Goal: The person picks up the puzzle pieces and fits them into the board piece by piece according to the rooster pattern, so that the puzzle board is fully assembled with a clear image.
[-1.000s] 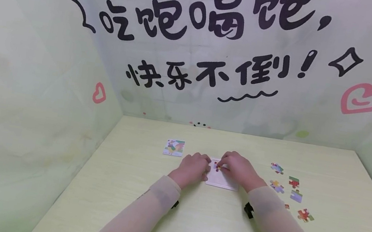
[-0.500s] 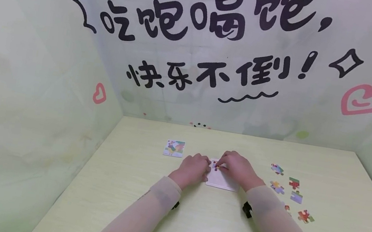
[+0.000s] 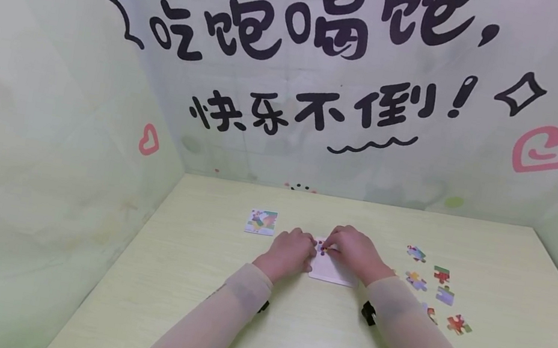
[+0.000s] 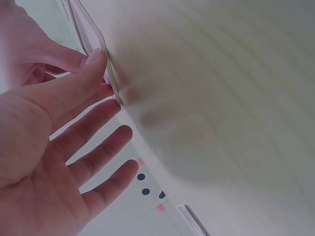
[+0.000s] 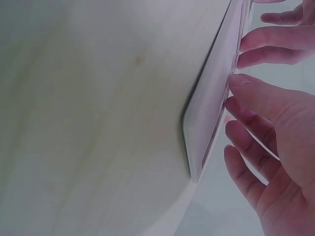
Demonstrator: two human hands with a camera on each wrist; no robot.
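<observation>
A shallow white puzzle tray [image 3: 333, 271] lies at the middle of the table. My left hand [image 3: 290, 255] touches its left edge; in the left wrist view the thumb [image 4: 91, 73] lies at the tray's rim while the other fingers spread loosely. My right hand [image 3: 356, 252] reaches over the tray and pinches a small colourful puzzle piece [image 3: 323, 251] at the far left corner, its fingertips partly covering it. In the right wrist view the right thumb [image 5: 256, 93] is at the tray's far side and the piece is hidden.
A square picture card [image 3: 261, 222] showing a colourful bird lies left of the tray. Several loose puzzle pieces [image 3: 445, 295] are scattered on the right, some partly hidden by the right sleeve [image 3: 395, 305]. A printed cloth backdrop [image 3: 282, 156] stands along the table's far edge.
My right hand has shifted slightly left with the puzzle piece, closer to the tray's far left corner. The left hand has stayed at the tray's edge.
</observation>
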